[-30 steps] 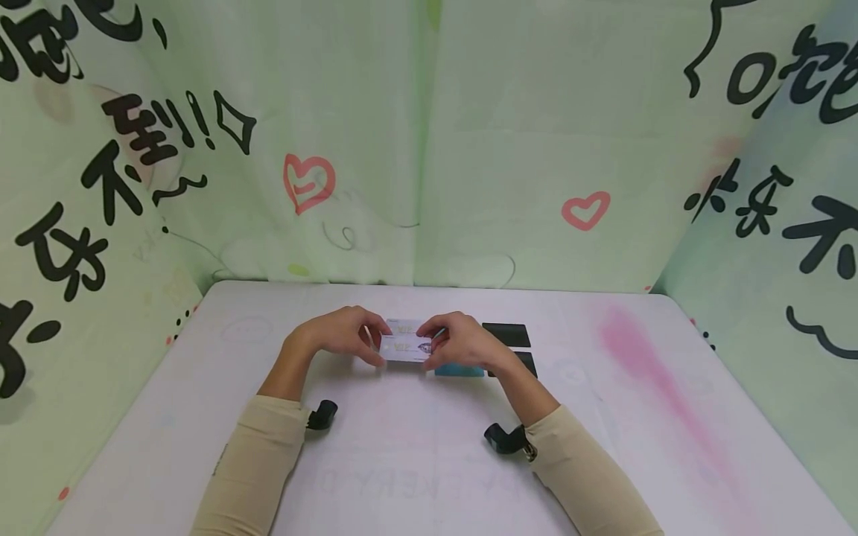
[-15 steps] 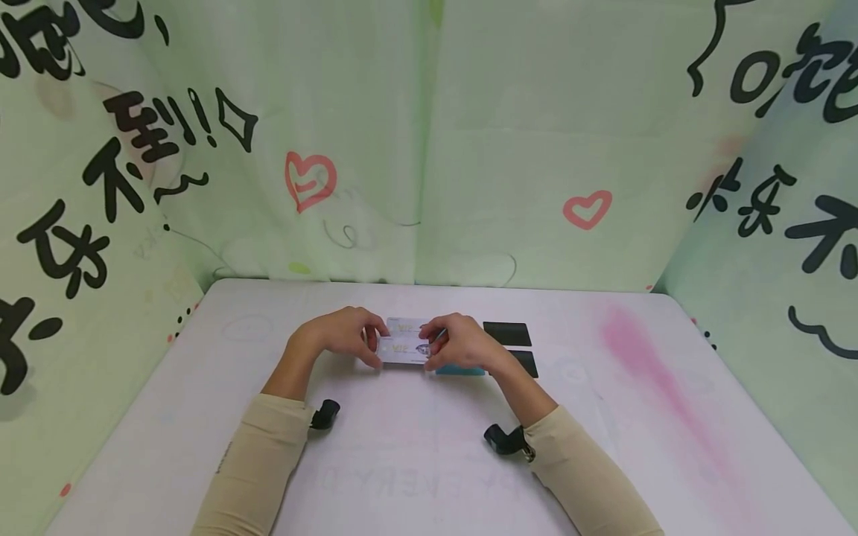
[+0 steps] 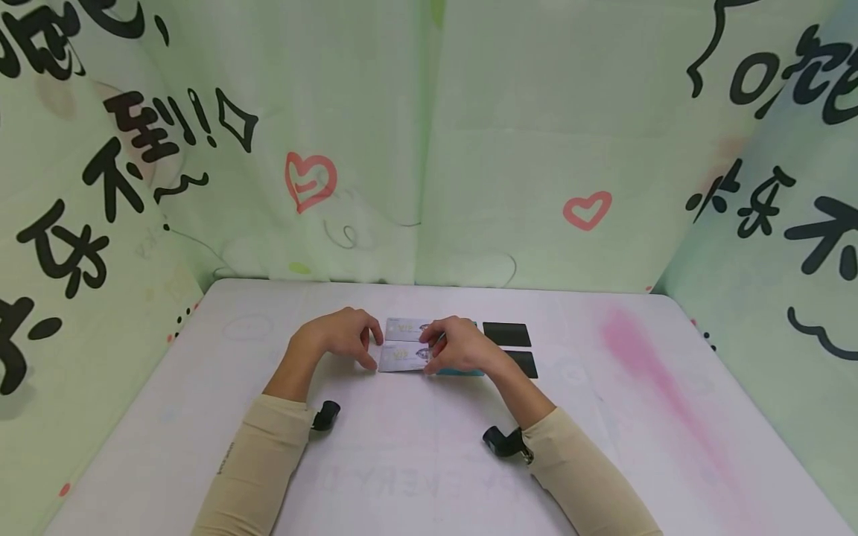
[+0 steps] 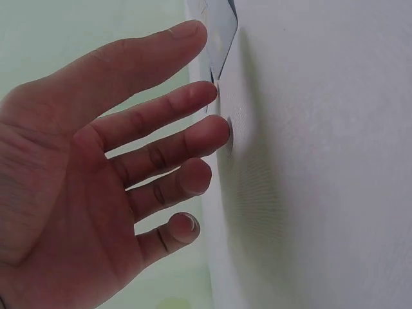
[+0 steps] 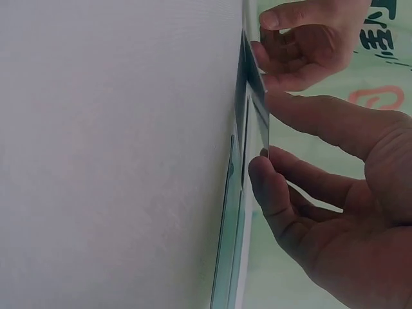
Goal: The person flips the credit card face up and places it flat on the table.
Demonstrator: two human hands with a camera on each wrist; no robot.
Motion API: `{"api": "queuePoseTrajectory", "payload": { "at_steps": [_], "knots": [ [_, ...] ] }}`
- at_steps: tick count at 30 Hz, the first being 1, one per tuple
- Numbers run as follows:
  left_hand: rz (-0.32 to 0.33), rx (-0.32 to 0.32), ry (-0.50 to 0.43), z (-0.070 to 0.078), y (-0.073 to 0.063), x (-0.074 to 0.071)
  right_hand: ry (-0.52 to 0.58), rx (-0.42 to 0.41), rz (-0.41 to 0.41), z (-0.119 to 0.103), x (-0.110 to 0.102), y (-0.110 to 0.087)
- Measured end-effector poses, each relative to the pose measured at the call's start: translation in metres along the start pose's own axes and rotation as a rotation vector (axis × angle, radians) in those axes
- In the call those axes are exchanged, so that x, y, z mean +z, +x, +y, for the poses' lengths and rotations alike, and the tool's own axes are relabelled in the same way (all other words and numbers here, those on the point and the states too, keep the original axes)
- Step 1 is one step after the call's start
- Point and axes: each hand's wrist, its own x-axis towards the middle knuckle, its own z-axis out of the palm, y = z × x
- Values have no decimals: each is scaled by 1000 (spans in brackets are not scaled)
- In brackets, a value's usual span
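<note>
Nearer card (image 3: 402, 358) lower, long axis sideways

- "VIP" marks a pale card (image 3: 401, 356), center frame.
- Black Chinese characters (image 3: 110, 195), "不" among them, line the green backdrop (image 3: 503, 126), left and right.
- Faint tabletop (image 3: 436, 424) lettering (image 3: 383, 484), lower center, is illegible.

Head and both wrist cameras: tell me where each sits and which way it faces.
Head: worn on the head, facing forward and down at the table; left hand, right hand and sleeves show.
Left wrist: on that wrist, facing past the left palm toward a white card and the table; that hand shows.
Right wrist: on that wrist, facing the right hand pinching the near card; left hand beyond.
Head and right wrist share both hands.
</note>
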Motion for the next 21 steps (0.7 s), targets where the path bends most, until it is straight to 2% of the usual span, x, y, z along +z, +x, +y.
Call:
{"api": "queuePoseTrajectory", "payload": {
  "at_steps": [10,21],
  "knots": [
    [-6,-27,9,8,-2,-1,-74,-19,18,0,4,1],
    [13,-46,40,11,2,6,-112,-51,6,-1,5,-1]
  ]
}}
